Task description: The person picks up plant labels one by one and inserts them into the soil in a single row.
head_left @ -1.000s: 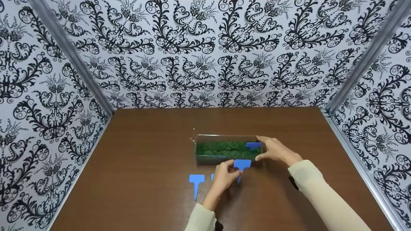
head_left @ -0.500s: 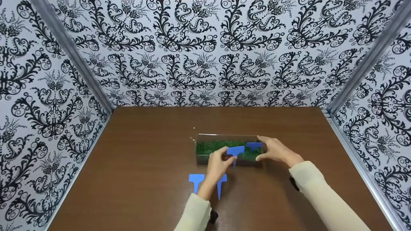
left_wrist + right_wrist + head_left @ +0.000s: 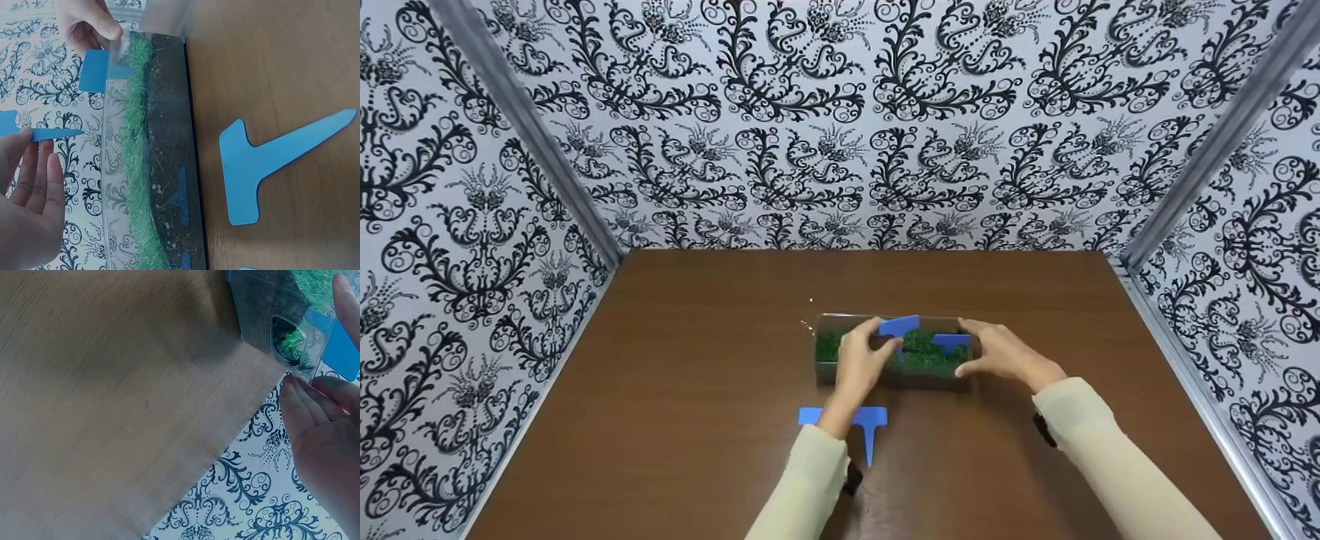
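My left hand (image 3: 861, 361) pinches a blue T-shaped plant label (image 3: 900, 325) by its head, between thumb and fingertips. In the left wrist view that label (image 3: 56, 134) has its pointed stem aimed at the grass, with the tip short of the box rim. Below it is a clear plastic planter box (image 3: 840, 372) with green grass (image 3: 138, 169) over dark soil (image 3: 171, 101). Another label (image 3: 952, 340) stands in the grass at the right end. My right hand (image 3: 1009, 354) grips that end, thumb on the near side and fingers at the far side.
Two more blue labels lie on the brown table (image 3: 690, 390) in front of the box; one label (image 3: 871, 424) shows fully, while the other label (image 3: 810, 415) is partly hidden by my left forearm. Patterned walls (image 3: 840, 150) enclose the table at the back and sides.
My left hand has lifted the plant label from the table in front and carried it forward and slightly left, over the planter box. The right hand keeps its place on the box end.
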Demonstrator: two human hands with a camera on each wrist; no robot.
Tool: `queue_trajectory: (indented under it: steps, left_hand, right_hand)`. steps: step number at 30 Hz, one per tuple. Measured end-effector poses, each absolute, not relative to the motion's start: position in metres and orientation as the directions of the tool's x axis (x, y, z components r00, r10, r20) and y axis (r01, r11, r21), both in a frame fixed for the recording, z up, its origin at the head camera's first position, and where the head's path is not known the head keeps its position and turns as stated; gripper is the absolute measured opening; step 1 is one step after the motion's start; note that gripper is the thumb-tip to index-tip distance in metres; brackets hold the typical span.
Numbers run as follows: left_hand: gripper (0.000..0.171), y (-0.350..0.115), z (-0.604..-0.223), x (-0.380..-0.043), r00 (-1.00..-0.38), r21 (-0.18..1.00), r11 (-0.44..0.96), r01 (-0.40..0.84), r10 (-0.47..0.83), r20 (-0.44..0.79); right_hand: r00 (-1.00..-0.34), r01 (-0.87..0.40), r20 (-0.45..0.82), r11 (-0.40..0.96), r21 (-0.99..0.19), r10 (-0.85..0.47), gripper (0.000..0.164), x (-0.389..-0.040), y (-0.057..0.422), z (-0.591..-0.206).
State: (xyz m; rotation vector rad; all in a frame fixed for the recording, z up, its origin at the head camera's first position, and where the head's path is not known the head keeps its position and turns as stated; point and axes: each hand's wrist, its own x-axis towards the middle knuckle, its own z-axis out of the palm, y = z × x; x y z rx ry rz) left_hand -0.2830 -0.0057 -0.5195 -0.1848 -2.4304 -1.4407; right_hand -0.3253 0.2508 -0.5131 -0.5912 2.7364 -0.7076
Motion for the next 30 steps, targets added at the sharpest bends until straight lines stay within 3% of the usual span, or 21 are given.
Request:
queue_trajectory:
  steps: [16, 30]
  left_hand:
    - [0.009, 0.01, -0.521, -0.3, -0.951, 0.813, 0.506, 0.288, 0.051, 0.305]
    - [0.006, 0.023, -0.535, -0.311, -0.968, 0.721, 0.653, 0.23, 0.076, 0.24]
  right_hand:
    - [-0.877, -0.361, -0.116, 0.799, -0.481, -0.466, 0.095, -0.325, 0.25, -0.512]
    - [-0.888, -0.338, -0.108, 0.795, -0.504, -0.446, 0.093, -0.323, 0.25, -0.513]
